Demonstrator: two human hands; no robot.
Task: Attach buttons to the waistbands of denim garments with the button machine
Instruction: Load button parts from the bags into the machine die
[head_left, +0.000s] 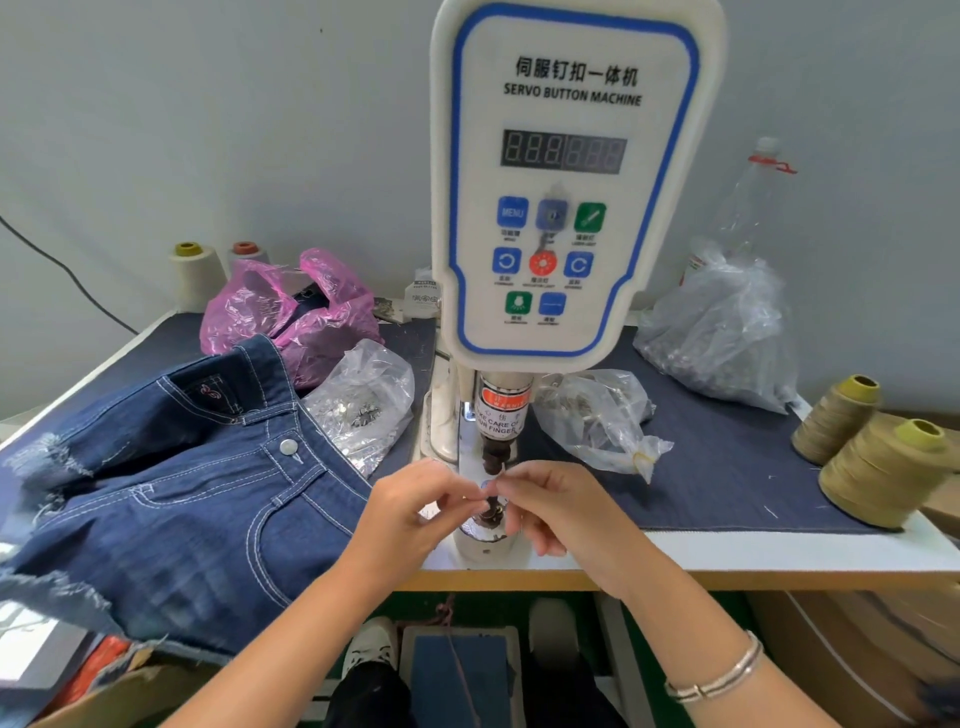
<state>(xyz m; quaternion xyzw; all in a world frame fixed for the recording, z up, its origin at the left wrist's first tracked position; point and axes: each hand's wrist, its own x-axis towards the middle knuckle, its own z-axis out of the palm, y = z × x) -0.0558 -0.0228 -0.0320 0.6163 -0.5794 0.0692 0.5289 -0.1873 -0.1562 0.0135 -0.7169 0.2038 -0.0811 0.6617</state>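
Observation:
The white servo button machine (569, 182) stands at the table's centre, its punch head (498, 436) above a round lower die (485, 525). My left hand (410, 512) and my right hand (550, 506) meet right at the die, fingertips pinching a small part between them; the part is mostly hidden. Dark denim shorts (171, 509) lie on the left, with one silver button (288, 446) on the waistband. Neither hand touches the shorts.
Clear bags of metal button parts lie left (363, 400) and right (597, 415) of the machine, a bigger one (722, 338) at the back right. A pink bag (291, 317), thread cones (878, 473) and a plastic bottle (748, 202) stand around. A foot pedal (460, 670) sits below.

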